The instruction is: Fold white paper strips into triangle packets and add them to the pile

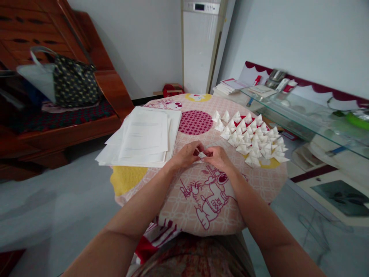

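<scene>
Pinching one small paper piece (pixel 202 155), the left hand (pixel 188 153) and right hand (pixel 216 157) nearly meet over the patterned tablecloth (pixel 178 204); its folding looks unfinished. Rightward, many folded pieces (pixel 252 140) stand clustered, apparently done; leftward, flat sheets (pixel 144 132) lie piled, unfolded.

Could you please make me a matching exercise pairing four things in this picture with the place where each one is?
Things:
1. Flat, stacked white paper sheets
2. Many pointed, folded white paper pieces
3. Single small white paper piece
4. Black patterned bag

Places:
A. On the reddish-brown wooden bench
B. Between the left hand and right hand
C. Right side of the round, pink cloth-covered table
D. Left side of that table

Pairs: 1-D, 2-C, 3-B, 4-A
</scene>
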`<state>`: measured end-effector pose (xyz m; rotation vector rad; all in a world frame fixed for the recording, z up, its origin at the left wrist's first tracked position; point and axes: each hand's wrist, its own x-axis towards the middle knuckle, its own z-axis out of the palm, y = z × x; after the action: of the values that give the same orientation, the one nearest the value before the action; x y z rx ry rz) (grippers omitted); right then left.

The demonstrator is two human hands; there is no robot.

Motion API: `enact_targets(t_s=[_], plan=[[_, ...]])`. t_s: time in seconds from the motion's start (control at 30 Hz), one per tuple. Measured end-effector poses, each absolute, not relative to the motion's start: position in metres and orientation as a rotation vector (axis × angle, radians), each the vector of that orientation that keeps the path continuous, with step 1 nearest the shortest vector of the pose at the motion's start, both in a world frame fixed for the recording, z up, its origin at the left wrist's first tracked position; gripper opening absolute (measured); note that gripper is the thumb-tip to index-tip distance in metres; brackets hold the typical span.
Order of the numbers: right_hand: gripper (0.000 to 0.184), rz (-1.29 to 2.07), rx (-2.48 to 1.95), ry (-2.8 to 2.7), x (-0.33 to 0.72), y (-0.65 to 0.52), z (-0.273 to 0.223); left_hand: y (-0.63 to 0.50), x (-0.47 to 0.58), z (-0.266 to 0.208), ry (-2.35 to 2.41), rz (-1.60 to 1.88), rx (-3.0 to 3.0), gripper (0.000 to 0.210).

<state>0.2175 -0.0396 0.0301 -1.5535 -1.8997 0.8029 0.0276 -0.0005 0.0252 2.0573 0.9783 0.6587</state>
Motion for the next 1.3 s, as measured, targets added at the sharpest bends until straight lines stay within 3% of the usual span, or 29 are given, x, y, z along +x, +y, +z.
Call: enact_targets(t_s=[0.17, 0.37, 0.8, 1.03, 1.3], plan=[[0.026, 1.055, -1.503, -1.808, 0.224, -0.04, 0.027, 0.0, 0.028, 0.03, 0.833, 0.769, 1.736, 0.031], [0.023, 1.353, -1.449, -1.392, 0.224, -0.041, 0.027, -0.003, 0.024, 0.036, 0.891, 0.667, 1.597, 0.012], [0.017, 1.343, -1.44, -1.301, 0.217, -0.044, 0.031, -0.009, 0.031, 0.037, 1.028, 0.601, 1.787, 0.026], [0.023, 1.416, -1.345, -1.282, 0.222, -0.046, 0.035, -0.012, 0.029, 0.041, 0.907, 0.569, 1.572, 0.013], [0.026, 1.389, -1.322, -1.264, 0.227, -0.046, 0.031, -0.008, 0.025, 0.044, 0.962, 0.592, 1.495, 0.011]])
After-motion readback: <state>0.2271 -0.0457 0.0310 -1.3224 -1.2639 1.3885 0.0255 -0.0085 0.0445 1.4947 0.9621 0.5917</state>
